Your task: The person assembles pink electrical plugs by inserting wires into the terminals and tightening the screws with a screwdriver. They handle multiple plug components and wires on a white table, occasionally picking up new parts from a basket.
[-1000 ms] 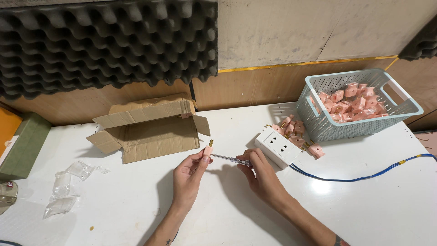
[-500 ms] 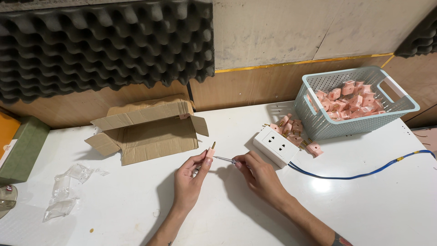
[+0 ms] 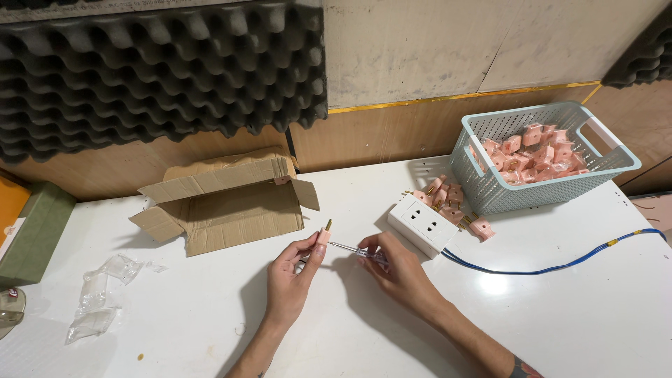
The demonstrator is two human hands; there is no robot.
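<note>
Two hands are closed on things: a pink plug (image 3: 323,235) is pinched by the left hand (image 3: 290,280), a screwdriver (image 3: 355,250) gripped by the right hand (image 3: 397,269), its tip touching the plug.

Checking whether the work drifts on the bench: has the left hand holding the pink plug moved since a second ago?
No. The left hand with the pink plug keeps its spot just below the cardboard box.

Left hand: my left hand (image 3: 290,276) is bare, no glove, ring or watch that I can see.
Left forearm: bare, no sleeve, running off the bottom edge.
Right hand: my right hand (image 3: 400,269) is bare too, nails short and plain.
Right forearm: no sleeve; a dark tattoo mark shows at the bottom edge, the part farthest from that hand.
</note>
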